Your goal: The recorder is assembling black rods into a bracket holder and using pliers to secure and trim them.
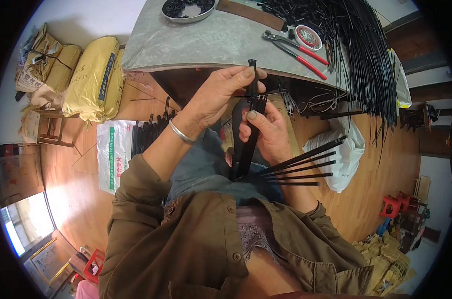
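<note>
Above my lap, my left hand pinches a black tubular piece with a flared end, held upright between thumb and fingers. Right below it, my right hand is closed around a bundle of black ribs, like those of an umbrella frame. A thin wire crosses where the tubular piece and the ribs meet; how they join is partly hidden by my fingers. Several more black rods fan out to the right from my lap, over my right forearm.
On the grey table ahead lie red-handled pliers, a small dish, a round tray of black parts and long thin black rods. A white bag stands right; yellow sacks and a printed bag left.
</note>
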`<state>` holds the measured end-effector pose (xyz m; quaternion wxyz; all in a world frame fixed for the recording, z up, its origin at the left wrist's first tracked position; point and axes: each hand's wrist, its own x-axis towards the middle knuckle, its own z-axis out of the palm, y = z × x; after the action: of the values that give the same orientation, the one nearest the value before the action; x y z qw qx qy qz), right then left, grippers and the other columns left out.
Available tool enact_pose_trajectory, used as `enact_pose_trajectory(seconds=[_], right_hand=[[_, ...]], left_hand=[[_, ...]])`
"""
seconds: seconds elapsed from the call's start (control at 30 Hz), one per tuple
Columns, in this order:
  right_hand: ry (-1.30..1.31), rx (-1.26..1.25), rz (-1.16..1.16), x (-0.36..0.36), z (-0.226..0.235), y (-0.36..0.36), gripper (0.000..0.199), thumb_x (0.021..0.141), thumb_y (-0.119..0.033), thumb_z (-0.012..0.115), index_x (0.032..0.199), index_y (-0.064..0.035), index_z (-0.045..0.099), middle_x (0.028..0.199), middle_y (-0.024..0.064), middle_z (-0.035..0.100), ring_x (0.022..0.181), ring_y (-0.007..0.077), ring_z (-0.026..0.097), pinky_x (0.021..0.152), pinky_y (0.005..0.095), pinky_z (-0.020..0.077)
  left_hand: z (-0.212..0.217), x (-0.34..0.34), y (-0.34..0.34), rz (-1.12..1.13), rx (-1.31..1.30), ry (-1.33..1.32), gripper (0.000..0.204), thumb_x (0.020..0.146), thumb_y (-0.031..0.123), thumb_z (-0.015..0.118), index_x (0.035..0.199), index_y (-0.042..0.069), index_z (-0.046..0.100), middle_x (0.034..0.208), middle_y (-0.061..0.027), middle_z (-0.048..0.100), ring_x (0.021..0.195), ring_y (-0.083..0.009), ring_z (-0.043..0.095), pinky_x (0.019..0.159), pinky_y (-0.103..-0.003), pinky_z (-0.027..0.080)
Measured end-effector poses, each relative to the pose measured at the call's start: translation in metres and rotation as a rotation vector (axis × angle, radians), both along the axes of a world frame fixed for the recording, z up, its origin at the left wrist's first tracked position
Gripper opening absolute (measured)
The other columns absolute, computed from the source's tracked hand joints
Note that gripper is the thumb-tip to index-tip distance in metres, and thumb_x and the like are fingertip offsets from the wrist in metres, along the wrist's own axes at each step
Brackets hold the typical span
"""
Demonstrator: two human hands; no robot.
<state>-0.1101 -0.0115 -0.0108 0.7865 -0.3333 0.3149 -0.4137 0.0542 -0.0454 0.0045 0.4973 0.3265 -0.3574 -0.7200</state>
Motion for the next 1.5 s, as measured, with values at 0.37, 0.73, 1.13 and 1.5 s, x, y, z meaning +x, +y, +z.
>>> enact_pose_trajectory(seconds=[0.37, 0.73, 1.13, 1.5], right_hand=[[0.021, -0.039, -0.043, -0.002, -0.004, 0.000, 0.020, 0.089, -0.010, 0.062, 0.105, -0.0027, 0.054, 0.079, 0.0053, 0.056, 0.062, 0.0140, 0.056, 0.056, 0.0291, 0.0479], [0.593, -0.363, 0.064, -0.028, 0.007, -0.011, 0.016, 0.085, -0.013, 0.066, 0.088, 0.0022, 0.066, 0.076, -0.0003, 0.063, 0.070, 0.0048, 0.055, 0.063, 0.0222, 0.0459], [0.172, -0.114, 0.275, -0.041, -0.027, -0.022, 0.029, 0.077, -0.033, 0.078, 0.083, -0.0073, 0.067, 0.072, -0.0049, 0.060, 0.064, 0.0041, 0.050, 0.055, 0.0207, 0.0369], [-0.411, 0.060, 0.330, -0.029, -0.026, -0.017, 0.035, 0.080, -0.021, 0.075, 0.105, -0.0031, 0.062, 0.087, 0.0029, 0.063, 0.077, 0.0106, 0.061, 0.068, 0.0272, 0.0508]], left_hand=[[0.004, 0.001, 0.022, 0.040, -0.070, -0.368, 0.036, 0.085, 0.016, 0.069, 0.112, -0.004, 0.057, 0.101, -0.0065, 0.064, 0.089, -0.0094, 0.058, 0.077, -0.026, 0.048], [0.003, -0.018, 0.041, 0.197, -0.014, -0.298, 0.043, 0.080, 0.004, 0.071, 0.119, -0.006, 0.055, 0.106, -0.0078, 0.061, 0.095, -0.0132, 0.059, 0.085, -0.026, 0.048], [-0.007, -0.021, 0.039, 0.131, -0.051, -0.258, 0.039, 0.076, 0.003, 0.072, 0.113, -0.004, 0.061, 0.103, -0.0006, 0.057, 0.097, -0.0136, 0.056, 0.091, -0.029, 0.043], [0.017, -0.005, 0.023, -0.177, 0.013, -0.393, 0.042, 0.076, 0.008, 0.076, 0.115, 0.002, 0.059, 0.120, -0.0063, 0.052, 0.108, -0.0175, 0.053, 0.093, -0.032, 0.044]])
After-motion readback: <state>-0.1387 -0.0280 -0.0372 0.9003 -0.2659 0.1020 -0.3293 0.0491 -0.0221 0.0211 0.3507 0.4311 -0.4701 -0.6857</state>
